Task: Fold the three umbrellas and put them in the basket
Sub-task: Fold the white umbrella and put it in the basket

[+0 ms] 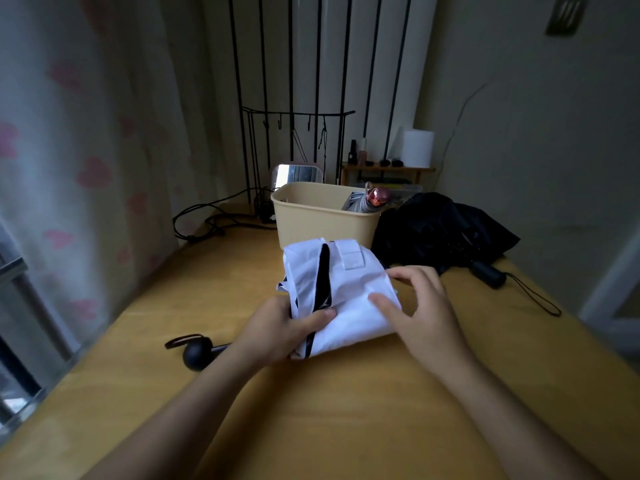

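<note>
White cloth, creased and bunched into a loose bundle, makes up the white umbrella [349,289], which lies on the wooden table [346,393] just in front of the basket [311,220], its far end close to the basket's near wall. A black stripe [325,271] runs lengthwise down the folds, and a white fastening tab [351,259] lies flat on top at the end nearest the basket. The left grip [277,327] is clenched on the bundle's near left end, thumb pressed over the cloth beside the stripe. The right grip [419,306] is released: its thumb lies on the cloth and its arched fingers reach over the bundle's right edge without closing round it.

Inside the beige basket, at its right end, a folded umbrella [372,202] stands with a pinkish, shiny handle poking above the rim; its lower part is hidden by the wall. Just right of the basket a black umbrella [436,230] sprawls as a dark heap, its folds hard to make out, with a black handle [488,273] and a thin wrist cord [533,296] trailing toward the viewer.

Left and well in front of the basket lies a round black knob [197,355] with a loop strap [183,341]; the left forearm covers its shaft, so what it joins cannot be told. Behind the basket a small mirror [298,174] shows only its upper part.
</note>
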